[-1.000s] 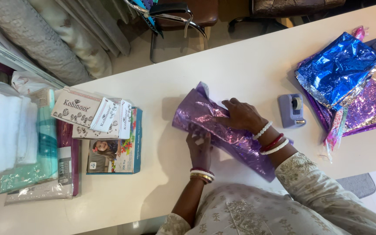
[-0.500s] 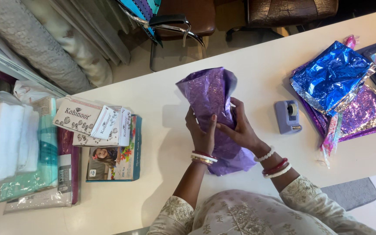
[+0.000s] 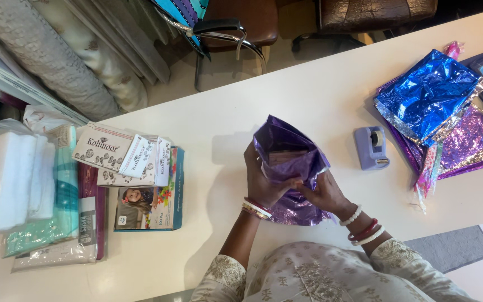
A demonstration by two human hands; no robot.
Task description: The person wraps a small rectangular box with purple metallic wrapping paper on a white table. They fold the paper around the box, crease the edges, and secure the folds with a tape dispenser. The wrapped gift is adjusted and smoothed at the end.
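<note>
A crinkled sheet of shiny purple metallic foil paper (image 3: 290, 168), wrapped loosely around a flat boxy thing that shows only dimly inside its open top, stands lifted over the long white table (image 3: 320, 95), just in front of the person's chest. The left hand (image 3: 265, 180) clasps the foil's left side, fingers curled shut around the wrap and thumb laid across its front. The right hand (image 3: 324, 193) grips the lower right part of the foil, its fingers closed and pinching the paper where the two hands nearly meet. Both wrists carry red and white bangles.

To the right of the purple foil, near it on the table, sits a small lilac plastic tape dispenser (image 3: 371, 147). Farther right of the foil lies a stack of foil sheets (image 3: 437, 112) with a bright blue metallic one on top and purple ones beneath. To the left of the foil, well apart, rests a pile of flat white cardboard boxes (image 3: 124, 156) overlapping a colourful printed box (image 3: 152, 207). Beyond those, at the table's left end, lie folded white and teal packets in clear wrapping (image 3: 29, 190). Past the table's far edge, above the foil, stands a brown chair with metal arms (image 3: 236, 28).
</note>
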